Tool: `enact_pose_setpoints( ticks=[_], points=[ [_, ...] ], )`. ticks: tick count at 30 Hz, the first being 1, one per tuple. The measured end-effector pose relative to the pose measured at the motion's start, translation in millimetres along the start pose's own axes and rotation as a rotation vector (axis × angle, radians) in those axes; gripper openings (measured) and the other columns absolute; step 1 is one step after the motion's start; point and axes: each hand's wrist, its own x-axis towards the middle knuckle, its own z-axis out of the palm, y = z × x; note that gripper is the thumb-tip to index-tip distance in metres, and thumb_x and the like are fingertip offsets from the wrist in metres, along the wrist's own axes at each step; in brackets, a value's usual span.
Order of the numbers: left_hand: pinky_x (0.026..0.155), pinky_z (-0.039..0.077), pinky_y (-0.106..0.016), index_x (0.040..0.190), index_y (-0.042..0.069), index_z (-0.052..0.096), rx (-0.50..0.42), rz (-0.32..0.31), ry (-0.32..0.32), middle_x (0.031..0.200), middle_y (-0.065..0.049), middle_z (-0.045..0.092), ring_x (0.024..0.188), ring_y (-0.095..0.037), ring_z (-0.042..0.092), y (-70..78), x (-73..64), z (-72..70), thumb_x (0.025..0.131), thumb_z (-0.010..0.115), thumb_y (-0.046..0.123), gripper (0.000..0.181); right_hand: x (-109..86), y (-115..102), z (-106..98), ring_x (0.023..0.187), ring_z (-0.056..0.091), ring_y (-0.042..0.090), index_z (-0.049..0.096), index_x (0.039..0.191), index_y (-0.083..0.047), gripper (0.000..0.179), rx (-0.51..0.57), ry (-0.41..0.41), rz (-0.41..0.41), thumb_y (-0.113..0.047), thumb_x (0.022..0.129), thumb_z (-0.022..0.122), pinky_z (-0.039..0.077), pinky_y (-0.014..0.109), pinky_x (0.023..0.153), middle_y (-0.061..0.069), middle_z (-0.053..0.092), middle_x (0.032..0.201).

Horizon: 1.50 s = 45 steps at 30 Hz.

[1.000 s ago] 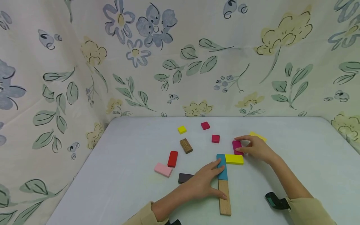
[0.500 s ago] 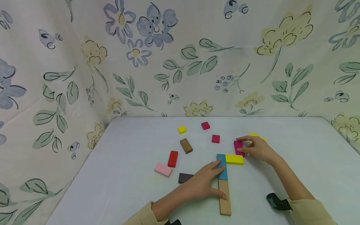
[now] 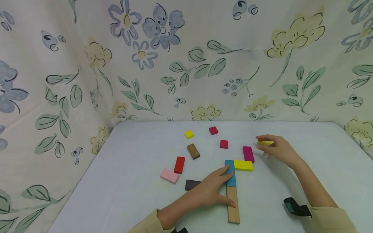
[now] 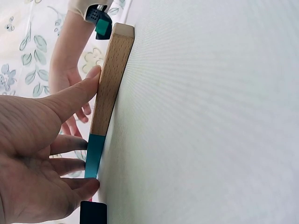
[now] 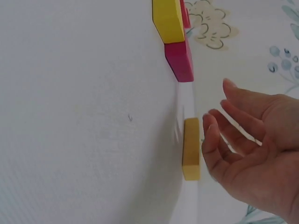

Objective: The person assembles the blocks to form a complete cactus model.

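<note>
My left hand rests over a line of flat wooden blocks, its fingertips on the blue block and its thumb on the natural wood block. Those two lie end to end, also in the left wrist view. At the blue block's far end a yellow block points right, with a magenta block running away from its right end. My right hand hovers over another yellow block, partly hidden by it. In the right wrist view that yellow block sits beside the loosely bent fingers, which hold nothing.
Left of the line lie a dark block, a pink block, a red block and a brown block. Farther back are a small yellow piece and two small red pieces. A floral curtain hangs behind the white table.
My right hand has let go of the magenta block, after that block shifted slightly right, and moved right to the far yellow block. The left hand has stayed in place.
</note>
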Motion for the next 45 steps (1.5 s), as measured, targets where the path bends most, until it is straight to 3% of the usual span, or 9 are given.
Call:
enact_pose_setpoints(
  ticks=[6,10,19,30,40,45],
  points=[
    [0.12,0.042,-0.039,0.167,0.029,0.032,0.006,-0.002,0.008,0.177,0.008,0.016,0.16,-0.021,0.027,6.3,-4.1,-3.9,0.087,0.078,0.061,0.097,2.9,8,-12,0.103,0.063,0.04,0.056,0.144,0.006,0.047,-0.083,0.099,0.028,-0.022,0.106,0.064,0.054,0.021,0.068,0.035,0.059,0.138],
    [0.12,0.042,-0.039,0.167,0.028,0.033,-0.003,-0.019,0.002,0.177,0.008,0.017,0.16,-0.021,0.028,13.3,-7.3,-9.1,0.087,0.08,0.059,0.097,6.2,15,-16,0.111,0.058,0.048,0.055,0.144,0.007,0.048,-0.109,0.118,0.077,-0.023,0.107,0.063,0.053,0.024,0.072,0.036,0.055,0.141],
    [0.121,0.041,-0.041,0.167,0.031,0.031,0.005,0.006,0.005,0.177,0.009,0.014,0.161,-0.02,0.026,1.2,-2.0,-0.2,0.087,0.076,0.064,0.098,8.6,30,-18,0.115,0.058,0.053,0.056,0.141,0.01,0.045,-0.123,0.089,0.119,-0.018,0.107,0.061,0.058,0.051,0.087,0.037,0.057,0.136],
    [0.122,0.04,-0.041,0.167,0.03,0.031,-0.006,-0.008,-0.001,0.177,0.009,0.014,0.161,-0.02,0.025,6.9,-4.8,-4.1,0.088,0.078,0.06,0.098,4.7,31,-13,0.107,0.064,0.047,0.05,0.145,0.012,0.053,-0.061,0.018,0.083,-0.015,0.103,0.067,0.057,0.02,0.069,0.038,0.058,0.127],
    [0.122,0.039,-0.04,0.167,0.027,0.033,-0.041,-0.039,-0.028,0.177,0.008,0.017,0.161,-0.021,0.026,22.0,-12.5,-18.3,0.089,0.08,0.054,0.094,11.9,28,-8,0.107,0.064,0.048,0.048,0.146,0.012,0.057,-0.074,0.009,0.081,-0.014,0.102,0.07,0.062,0.028,0.076,0.035,0.06,0.122],
    [0.121,0.04,-0.039,0.166,0.024,0.037,-0.04,-0.075,-0.034,0.176,0.006,0.02,0.16,-0.021,0.027,34.9,-17.2,-27.4,0.089,0.084,0.048,0.093,17.5,27,-5,0.107,0.064,0.047,0.048,0.147,0.012,0.057,-0.067,0.009,0.085,-0.014,0.102,0.07,0.061,0.025,0.075,0.035,0.06,0.123]
  ],
)
